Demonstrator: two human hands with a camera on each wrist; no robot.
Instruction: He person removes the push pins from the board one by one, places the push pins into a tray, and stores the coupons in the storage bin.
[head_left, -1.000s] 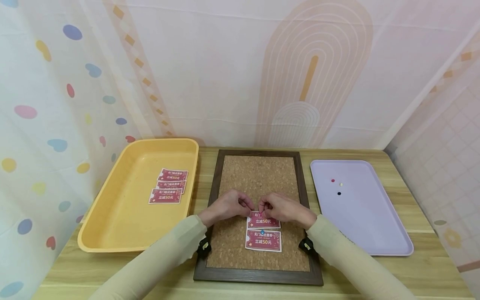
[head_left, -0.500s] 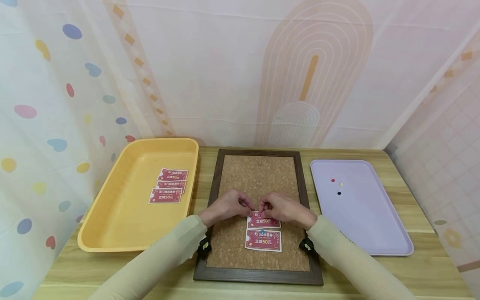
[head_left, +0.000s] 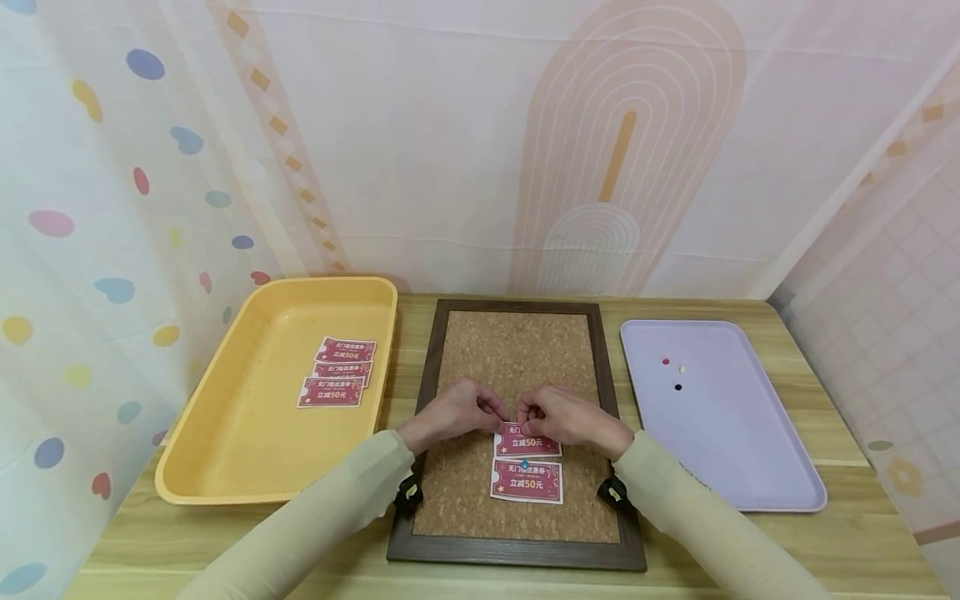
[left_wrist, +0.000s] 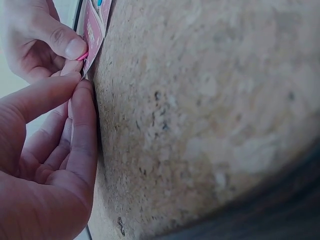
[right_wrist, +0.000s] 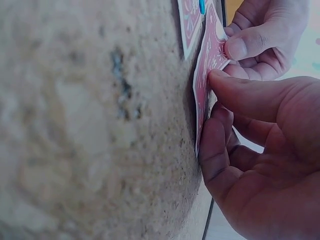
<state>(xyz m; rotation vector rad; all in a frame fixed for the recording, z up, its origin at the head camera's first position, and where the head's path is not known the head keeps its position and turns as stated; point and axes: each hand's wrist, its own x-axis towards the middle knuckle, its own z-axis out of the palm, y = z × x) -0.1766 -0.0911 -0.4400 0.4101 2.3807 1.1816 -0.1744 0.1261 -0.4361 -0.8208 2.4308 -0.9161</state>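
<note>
Two red-and-white paper coupons lie one above the other on a cork board. A blue push pin sits at the top of the lower coupon. My left hand pinches the top left corner of the upper coupon between thumb and forefinger. Right beside it, my right hand pinches a pink push pin at that coupon's upper edge; the pin's tip is hidden. In the right wrist view, the upper coupon bends slightly off the cork.
To the left stands a yellow tray with three overlapping coupons. A lilac tray on the right holds a red pin, a pale yellow pin and a black pin. A dark frame borders the board.
</note>
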